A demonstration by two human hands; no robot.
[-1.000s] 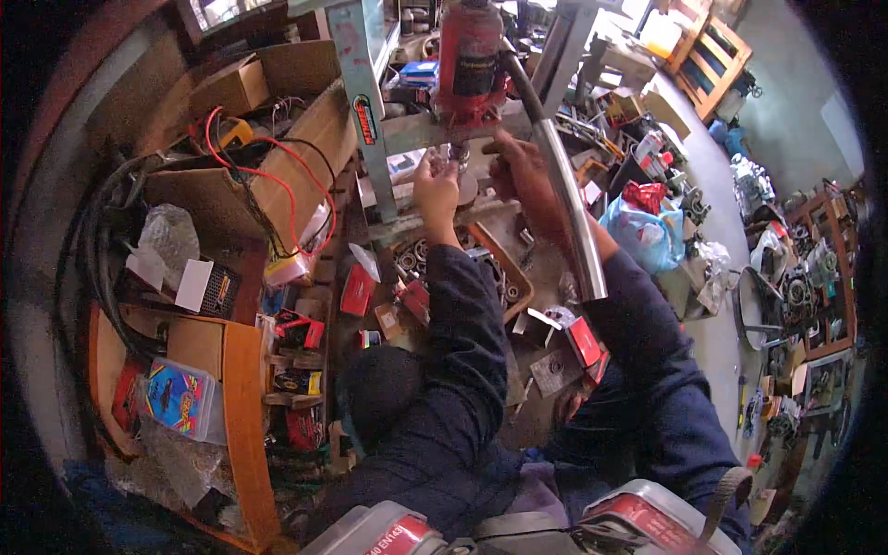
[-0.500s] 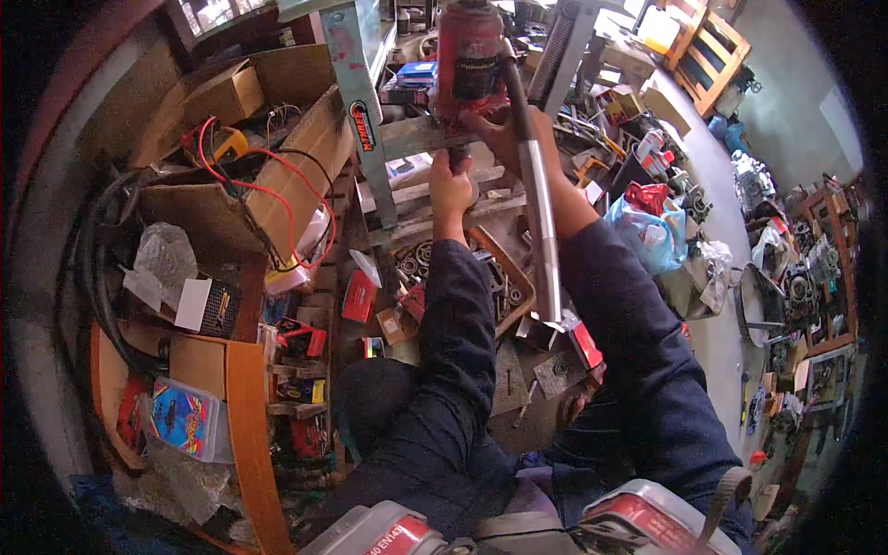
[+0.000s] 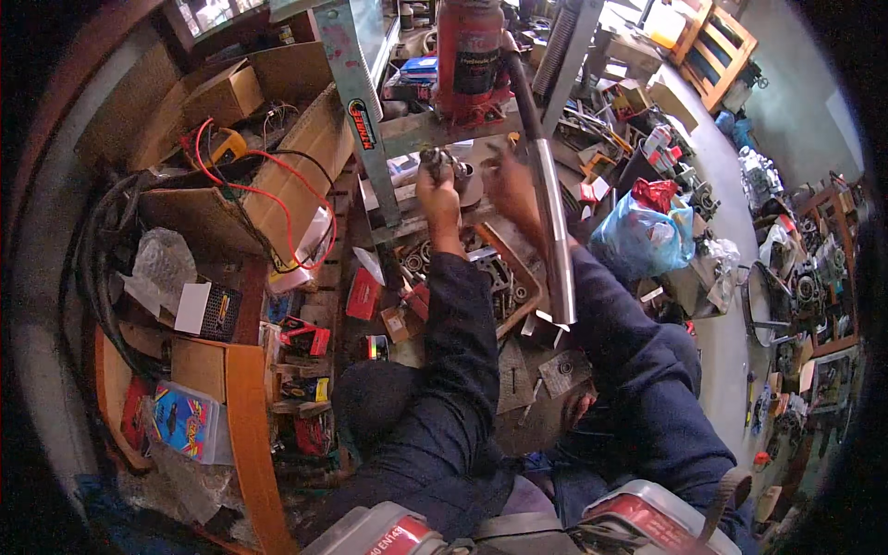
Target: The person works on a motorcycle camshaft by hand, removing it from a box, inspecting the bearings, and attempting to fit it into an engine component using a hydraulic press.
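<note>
A small metal part (image 3: pixel 438 159) is gripped in the left hand (image 3: pixel 440 196), just below the grey crossbeam (image 3: pixel 416 139) of a metal frame (image 3: pixel 357 129). The part's lower end is covered by the fingers, and its exact shape is hard to make out. The right hand (image 3: pixel 514 190) is held apart from the left, just beside a long metal bar (image 3: pixel 548 208). Its fingers are blurred, and whether anything is held by them cannot be told; its wrist is partly hidden behind the bar. Between the hands a dull round metal piece (image 3: pixel 474 191) is seen, though whether it is touched by either cannot be made out.

Above the crossbeam a red jack (image 3: pixel 470 69) is stood upright, its top cut off by the upper edge. Below the hands, a wooden tray (image 3: pixel 529 296) of metal parts is partly covered by the left sleeve (image 3: pixel 460 319). To the left, red wires (image 3: pixel 289 215) are draped over the side of a cardboard box (image 3: pixel 222 215), whose contents are mostly lost in shadow. To the right, a light-blue plastic bag (image 3: pixel 638 231) is seen, what is inside being largely hidden. At the lower edge, two plastic cases (image 3: pixel 647 509) are cut off.
</note>
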